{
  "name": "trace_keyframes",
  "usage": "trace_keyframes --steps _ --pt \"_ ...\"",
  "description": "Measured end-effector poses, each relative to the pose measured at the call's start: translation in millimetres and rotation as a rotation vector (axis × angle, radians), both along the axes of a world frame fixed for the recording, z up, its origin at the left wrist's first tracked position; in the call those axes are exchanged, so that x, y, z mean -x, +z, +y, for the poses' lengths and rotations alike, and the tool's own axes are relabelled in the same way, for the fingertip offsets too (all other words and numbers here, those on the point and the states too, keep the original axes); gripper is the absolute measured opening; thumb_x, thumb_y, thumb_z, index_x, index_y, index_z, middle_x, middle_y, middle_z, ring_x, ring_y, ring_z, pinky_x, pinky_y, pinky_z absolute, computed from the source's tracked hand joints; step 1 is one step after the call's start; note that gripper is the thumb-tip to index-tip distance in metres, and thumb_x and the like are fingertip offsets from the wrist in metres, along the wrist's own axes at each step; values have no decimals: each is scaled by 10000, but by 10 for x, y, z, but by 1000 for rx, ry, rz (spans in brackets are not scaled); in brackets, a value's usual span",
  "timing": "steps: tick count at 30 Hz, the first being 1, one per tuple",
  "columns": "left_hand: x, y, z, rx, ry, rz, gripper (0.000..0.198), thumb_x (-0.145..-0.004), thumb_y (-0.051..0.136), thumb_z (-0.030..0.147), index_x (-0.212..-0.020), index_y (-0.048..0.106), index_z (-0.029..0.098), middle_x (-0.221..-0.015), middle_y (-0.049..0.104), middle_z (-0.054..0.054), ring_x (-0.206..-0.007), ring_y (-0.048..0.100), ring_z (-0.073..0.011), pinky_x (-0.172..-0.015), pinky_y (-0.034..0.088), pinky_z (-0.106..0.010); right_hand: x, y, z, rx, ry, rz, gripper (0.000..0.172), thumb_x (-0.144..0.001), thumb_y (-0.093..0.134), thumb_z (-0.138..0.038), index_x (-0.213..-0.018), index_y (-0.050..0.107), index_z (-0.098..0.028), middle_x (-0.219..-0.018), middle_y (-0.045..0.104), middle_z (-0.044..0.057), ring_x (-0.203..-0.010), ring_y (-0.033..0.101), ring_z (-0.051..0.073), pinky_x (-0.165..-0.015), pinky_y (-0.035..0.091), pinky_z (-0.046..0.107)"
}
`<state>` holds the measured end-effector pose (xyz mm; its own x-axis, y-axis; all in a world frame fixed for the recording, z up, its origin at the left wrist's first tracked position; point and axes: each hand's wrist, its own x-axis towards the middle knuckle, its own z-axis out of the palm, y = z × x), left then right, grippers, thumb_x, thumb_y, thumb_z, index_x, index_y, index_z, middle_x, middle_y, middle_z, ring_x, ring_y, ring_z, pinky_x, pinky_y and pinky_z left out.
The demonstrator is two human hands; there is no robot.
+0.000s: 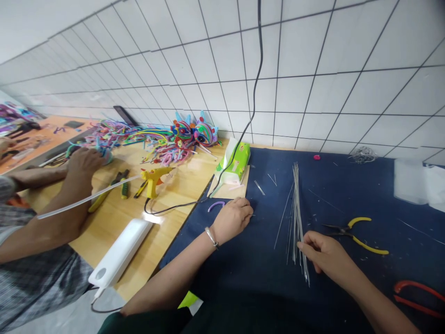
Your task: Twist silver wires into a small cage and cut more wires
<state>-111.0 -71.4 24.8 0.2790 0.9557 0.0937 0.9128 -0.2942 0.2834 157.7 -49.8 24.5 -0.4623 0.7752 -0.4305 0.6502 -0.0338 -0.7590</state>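
Observation:
A loose bundle of thin metal wires [296, 208] lies lengthwise on the dark blue cloth [264, 269]. At its right side, near the lower end, my right hand [323, 257] pinches with thumb and forefinger at the wires. My left hand [233, 219] is closed over the cloth, left of the bundle; a thin wire-like tip pokes out by its fingers, the rest hidden. Short wire pieces [259, 187] lie just beyond it, and a purple curved strip [216, 206] is beside it. Yellow-handled pliers [351, 232] rest open, right of my right hand.
Red-handled tool [417, 292] at lower right; tangled wire [363, 154] near the wall. A tissue pack [239, 162] and black cable stand behind my left hand. Leftward are a yellow glue gun [153, 178], a white device [120, 253], colourful crafts [205, 132] and a co-worker's hand [85, 162].

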Motion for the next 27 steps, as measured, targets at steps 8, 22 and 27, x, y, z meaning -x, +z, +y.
trace_keyframes --steps 8,22,27 --pt "323 154 -122 34 105 -127 139 -802 465 178 -841 598 185 -896 553 -53 -872 515 -158 -823 413 -289 10 61 -3 23 2 -13 295 -772 451 -433 -603 379 -202 -466 389 -63 -413 482 95 -477 371 200" --pt "444 89 -335 112 217 8 269 -770 547 353 -990 564 199 -961 559 -70 -947 507 -207 -851 396 -328 1 -23 2 11 22 -32 275 -785 446 -420 -623 412 -201 -450 389 -68 -400 461 87 -470 347 198" --pt "434 115 -242 134 189 74 150 -822 465 254 -855 595 187 -836 564 -55 -843 527 -175 -790 398 -290 -8 -40 4 16 26 -19 284 -793 438 -428 -627 405 -201 -465 386 -67 -410 473 88 -476 353 200"
